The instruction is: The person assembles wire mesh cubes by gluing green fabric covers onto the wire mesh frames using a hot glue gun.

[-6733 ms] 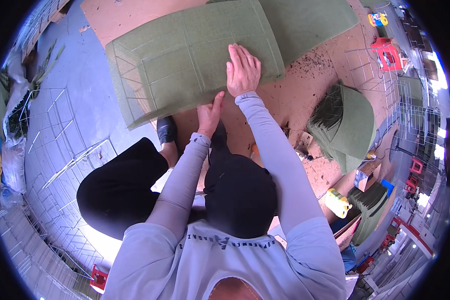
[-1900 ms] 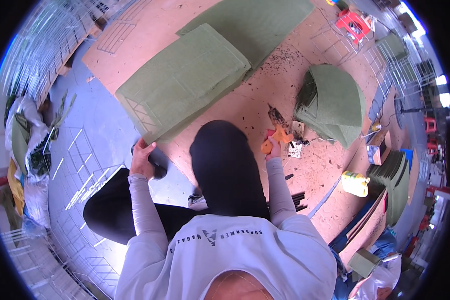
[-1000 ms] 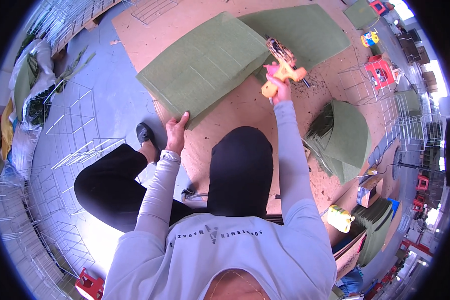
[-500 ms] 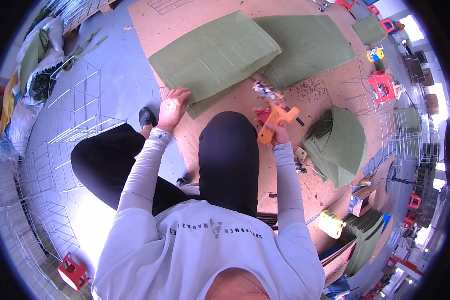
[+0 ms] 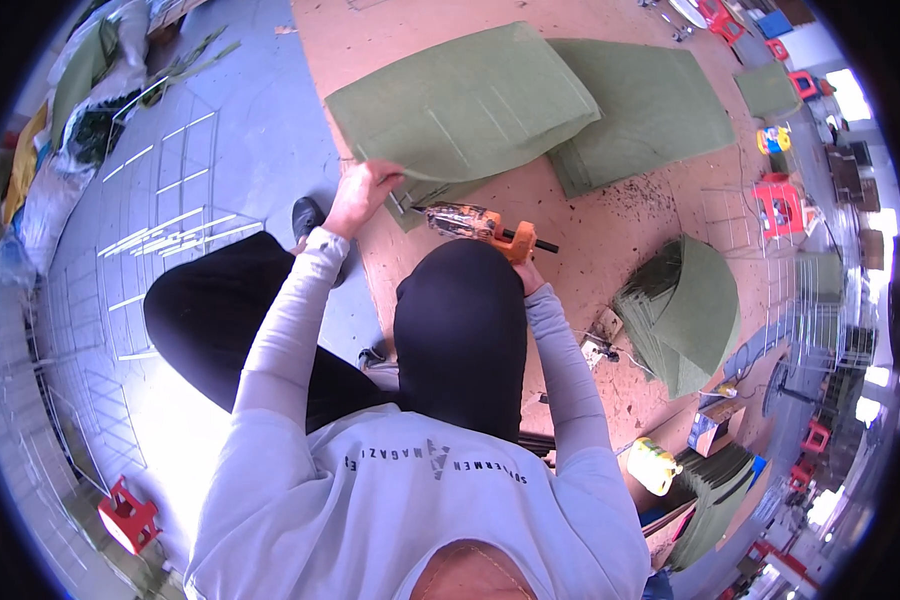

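My left hand point(image 5: 362, 194) grips the near edge of a large green felt-covered panel point(image 5: 465, 105) that lies on a brown board point(image 5: 610, 230), lifting it a little. My right hand point(image 5: 526, 268) holds an orange hand tool point(image 5: 480, 226) whose metal front end points at the panel edge just beside my left hand. Most of my right hand is hidden behind my black-clad knee point(image 5: 460, 320). A second green panel point(image 5: 645, 105) lies partly under the first, to its right.
A folded stack of green felt sheets point(image 5: 685, 310) lies on the board to the right, with dark debris scattered near it. Wire grid frames point(image 5: 160, 240) rest on the grey floor at left. A yellow bottle point(image 5: 653, 465), red stools point(image 5: 778, 200) and more green stacks stand at right.
My right hand swung the orange tool from the far panel back toward me and to the left, up to the panel's near edge. My left hand moved from the floor onto that edge.
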A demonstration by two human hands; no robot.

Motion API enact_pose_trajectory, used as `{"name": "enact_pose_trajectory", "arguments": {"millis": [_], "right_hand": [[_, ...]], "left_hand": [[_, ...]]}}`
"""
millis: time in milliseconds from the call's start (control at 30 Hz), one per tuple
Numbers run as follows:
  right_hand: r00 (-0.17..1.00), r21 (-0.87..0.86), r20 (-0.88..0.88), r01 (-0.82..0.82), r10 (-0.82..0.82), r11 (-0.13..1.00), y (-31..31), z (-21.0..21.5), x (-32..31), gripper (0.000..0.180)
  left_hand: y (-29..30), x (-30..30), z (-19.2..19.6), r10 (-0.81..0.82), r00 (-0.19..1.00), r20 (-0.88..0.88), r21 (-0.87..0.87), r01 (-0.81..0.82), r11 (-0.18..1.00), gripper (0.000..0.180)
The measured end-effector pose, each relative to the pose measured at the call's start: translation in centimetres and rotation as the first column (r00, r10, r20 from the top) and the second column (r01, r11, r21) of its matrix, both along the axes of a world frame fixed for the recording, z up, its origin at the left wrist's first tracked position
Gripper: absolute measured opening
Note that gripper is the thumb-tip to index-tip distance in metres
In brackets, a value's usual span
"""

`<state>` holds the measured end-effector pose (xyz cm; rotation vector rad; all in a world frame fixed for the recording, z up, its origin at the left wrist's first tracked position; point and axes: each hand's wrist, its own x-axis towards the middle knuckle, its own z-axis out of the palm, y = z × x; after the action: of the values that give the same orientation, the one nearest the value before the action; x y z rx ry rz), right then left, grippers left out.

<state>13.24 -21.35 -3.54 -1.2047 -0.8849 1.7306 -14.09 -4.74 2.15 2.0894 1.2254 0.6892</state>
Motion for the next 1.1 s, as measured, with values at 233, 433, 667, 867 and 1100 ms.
{"name": "enact_pose_trajectory", "arguments": {"millis": [233, 433, 667, 867, 1100], "right_hand": [[0.998, -0.054, 0.067, 0.025, -0.022, 0.998, 0.6, -0.4, 0.8, 0.055], [1.0, -0.003, 0.001, 0.018, -0.017, 1.0, 1.0, -0.3, 0.8, 0.049], [0.998, -0.063, 0.067, 0.019, -0.015, 0.998, 1.5, -2.9, 1.1, 0.051], [0.979, -0.2, 0.002, -0.201, 0.206, 0.959, 0.9, 0.4, -8.1, 0.052], [0.995, -0.406, 0.081, 0.093, -0.066, 0.909, 0.9, 3.6, -0.4, 0.053]], "left_hand": [[-0.6, 0.4, -0.1, 0.108, 0.993, 0.041, -0.099, -0.104, 0.99, 0.018], [-2.1, 0.1, -0.2, 0.075, 0.997, 0.031, 0.261, -0.081, 0.962, 0.016], [-6.1, 0.2, -0.6, 0.258, 0.949, -0.184, -0.026, -0.267, 0.963, 0.026], [-4.3, 0.3, 0.6, 0.294, 0.948, -0.12, -0.017, -0.298, 0.954, 0.035], [-5.4, 1.2, -3.5, 0.156, 0.982, -0.105, -0.089, -0.165, 0.982, 0.043]]}}
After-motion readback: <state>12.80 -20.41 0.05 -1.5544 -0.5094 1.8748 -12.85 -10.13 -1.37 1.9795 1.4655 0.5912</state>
